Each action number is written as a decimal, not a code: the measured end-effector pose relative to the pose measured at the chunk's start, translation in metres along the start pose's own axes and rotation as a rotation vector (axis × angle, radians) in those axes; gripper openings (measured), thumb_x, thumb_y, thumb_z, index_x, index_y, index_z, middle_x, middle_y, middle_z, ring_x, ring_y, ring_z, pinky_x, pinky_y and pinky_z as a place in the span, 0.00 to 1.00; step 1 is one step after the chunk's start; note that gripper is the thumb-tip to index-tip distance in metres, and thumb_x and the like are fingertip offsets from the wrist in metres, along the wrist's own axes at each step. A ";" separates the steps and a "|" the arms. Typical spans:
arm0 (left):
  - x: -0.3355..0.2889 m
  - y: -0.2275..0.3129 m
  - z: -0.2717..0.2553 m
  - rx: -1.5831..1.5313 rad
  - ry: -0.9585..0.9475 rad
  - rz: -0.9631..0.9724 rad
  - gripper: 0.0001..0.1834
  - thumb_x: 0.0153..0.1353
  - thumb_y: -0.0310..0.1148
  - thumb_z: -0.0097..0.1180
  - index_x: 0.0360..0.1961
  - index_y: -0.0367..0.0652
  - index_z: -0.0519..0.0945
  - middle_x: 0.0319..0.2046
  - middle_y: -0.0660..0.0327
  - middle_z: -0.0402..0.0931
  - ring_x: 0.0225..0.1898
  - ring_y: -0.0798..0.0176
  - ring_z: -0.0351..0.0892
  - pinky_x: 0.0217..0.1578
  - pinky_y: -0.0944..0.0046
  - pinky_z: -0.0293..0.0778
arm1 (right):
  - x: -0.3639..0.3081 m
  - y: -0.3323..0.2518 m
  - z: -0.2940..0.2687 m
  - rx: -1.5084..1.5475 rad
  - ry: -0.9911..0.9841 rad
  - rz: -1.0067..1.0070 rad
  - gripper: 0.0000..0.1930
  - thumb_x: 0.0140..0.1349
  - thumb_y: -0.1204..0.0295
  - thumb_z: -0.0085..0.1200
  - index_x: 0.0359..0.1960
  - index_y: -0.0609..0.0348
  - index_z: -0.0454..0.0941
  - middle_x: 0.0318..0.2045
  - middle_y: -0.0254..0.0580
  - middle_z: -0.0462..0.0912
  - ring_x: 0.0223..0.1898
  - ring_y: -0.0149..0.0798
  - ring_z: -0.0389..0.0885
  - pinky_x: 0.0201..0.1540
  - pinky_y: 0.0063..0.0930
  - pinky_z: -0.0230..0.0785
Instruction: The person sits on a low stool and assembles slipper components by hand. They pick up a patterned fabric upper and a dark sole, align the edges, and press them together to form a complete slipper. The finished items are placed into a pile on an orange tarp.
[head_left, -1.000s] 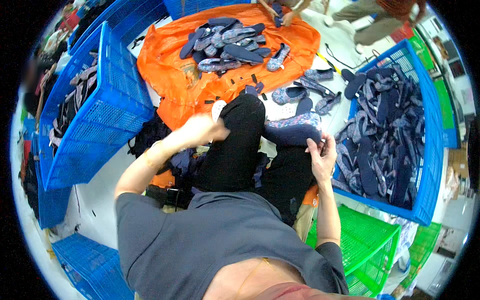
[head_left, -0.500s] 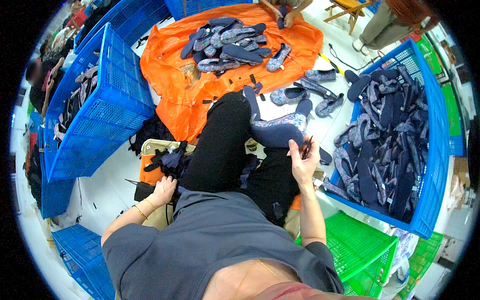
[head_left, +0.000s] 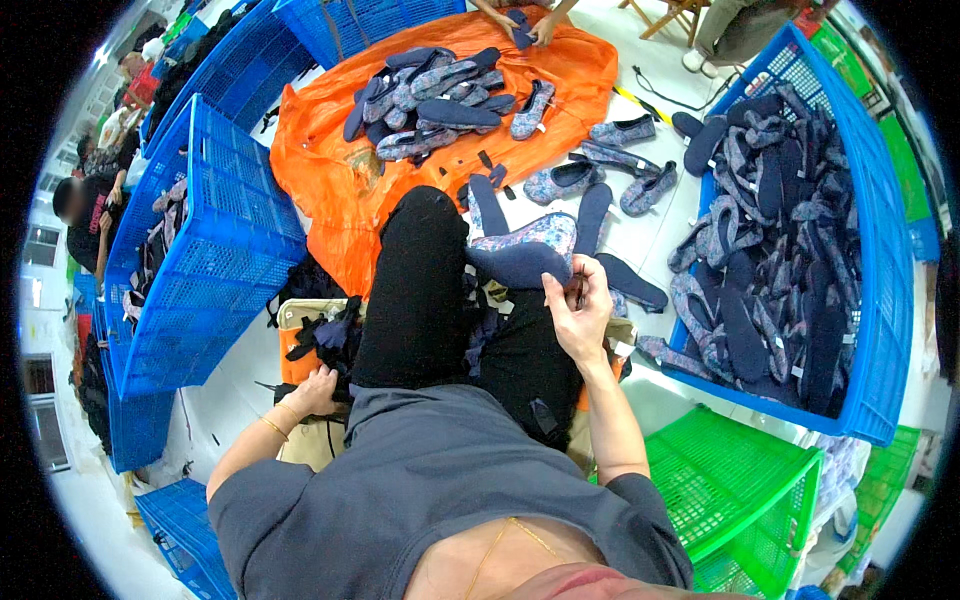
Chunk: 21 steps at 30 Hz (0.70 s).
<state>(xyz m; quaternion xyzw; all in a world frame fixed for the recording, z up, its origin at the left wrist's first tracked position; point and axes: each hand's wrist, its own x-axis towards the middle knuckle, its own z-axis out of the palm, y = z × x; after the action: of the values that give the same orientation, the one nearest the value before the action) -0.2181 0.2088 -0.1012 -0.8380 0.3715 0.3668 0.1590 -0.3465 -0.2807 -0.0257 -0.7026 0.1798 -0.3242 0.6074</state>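
Across my knees rests a floral slipper (head_left: 525, 250), its dark navy sole facing me. My right hand (head_left: 582, 315) is at the slipper's right end, thumb and fingers closed on small dark scissors (head_left: 577, 292), mostly covered by the fingers. Down at my left side, my left hand (head_left: 312, 392) is curled at a heap of dark fabric scraps (head_left: 330, 335); what its fingers hold, if anything, is hidden. More slippers lie just past my knees, among them a floral one (head_left: 563, 182) and a sole-up one (head_left: 593, 215).
Ahead, a slipper pile (head_left: 430, 95) lies on an orange sheet (head_left: 330, 200), where another person's hands (head_left: 540, 30) hold a slipper. A blue crate (head_left: 868, 370) full of slippers stands right, a tilted blue crate (head_left: 215, 260) left, and a green crate (head_left: 735, 480) near my right elbow.
The view has shifted, so most things sit further left. My right hand now reaches the slipper's end with the scissors turned inward. My left hand's fingers have curled more at the scraps.
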 end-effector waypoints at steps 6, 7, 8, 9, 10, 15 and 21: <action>-0.009 -0.001 -0.006 -0.179 -0.130 -0.146 0.42 0.47 0.59 0.65 0.43 0.25 0.72 0.43 0.33 0.74 0.49 0.37 0.75 0.49 0.49 0.72 | -0.002 0.002 -0.002 -0.033 0.033 0.012 0.16 0.54 0.79 0.64 0.40 0.62 0.69 0.34 0.32 0.71 0.25 0.22 0.65 0.27 0.17 0.63; -0.009 0.006 -0.018 -0.185 -0.215 -0.158 0.41 0.48 0.59 0.64 0.45 0.26 0.74 0.46 0.37 0.76 0.51 0.40 0.76 0.49 0.49 0.73 | -0.002 0.006 -0.003 -0.034 0.028 -0.009 0.16 0.54 0.79 0.64 0.40 0.62 0.69 0.34 0.33 0.71 0.24 0.23 0.65 0.26 0.18 0.62; -0.011 0.012 -0.019 -0.129 -0.283 -0.220 0.41 0.48 0.59 0.64 0.46 0.27 0.75 0.46 0.38 0.76 0.51 0.42 0.76 0.49 0.50 0.73 | -0.002 0.013 -0.002 -0.036 0.023 -0.029 0.16 0.53 0.79 0.64 0.40 0.61 0.69 0.34 0.33 0.71 0.24 0.23 0.65 0.26 0.18 0.62; -0.016 0.017 -0.013 -0.070 -0.351 -0.277 0.41 0.48 0.59 0.63 0.48 0.28 0.75 0.46 0.39 0.77 0.51 0.43 0.76 0.49 0.50 0.74 | -0.002 0.017 -0.003 -0.043 0.023 -0.046 0.16 0.53 0.78 0.65 0.39 0.61 0.70 0.34 0.34 0.71 0.24 0.23 0.65 0.26 0.18 0.62; -0.024 0.014 0.000 -0.149 -0.272 -0.216 0.41 0.48 0.60 0.63 0.48 0.28 0.75 0.46 0.39 0.77 0.51 0.43 0.77 0.49 0.50 0.74 | -0.001 0.010 -0.004 -0.087 0.023 -0.050 0.16 0.52 0.78 0.65 0.39 0.60 0.69 0.33 0.35 0.71 0.24 0.24 0.64 0.26 0.19 0.62; -0.039 0.011 -0.002 -0.110 -0.359 -0.241 0.41 0.49 0.63 0.60 0.42 0.27 0.79 0.43 0.38 0.78 0.48 0.44 0.79 0.49 0.53 0.74 | -0.003 0.013 -0.006 -0.120 0.090 -0.032 0.16 0.52 0.76 0.65 0.38 0.60 0.69 0.31 0.35 0.71 0.25 0.26 0.66 0.27 0.20 0.64; -0.039 0.002 -0.043 -0.014 -0.089 -0.067 0.36 0.52 0.55 0.62 0.49 0.32 0.76 0.43 0.40 0.78 0.48 0.42 0.77 0.48 0.51 0.73 | 0.004 -0.010 0.011 -0.233 0.150 -0.260 0.17 0.52 0.76 0.65 0.39 0.61 0.70 0.30 0.36 0.71 0.24 0.25 0.69 0.27 0.21 0.67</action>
<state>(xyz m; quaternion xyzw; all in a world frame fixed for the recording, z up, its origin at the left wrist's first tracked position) -0.2157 0.2044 -0.0439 -0.8338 0.3334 0.4007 0.1816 -0.3374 -0.2731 -0.0154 -0.7594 0.1687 -0.4282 0.4598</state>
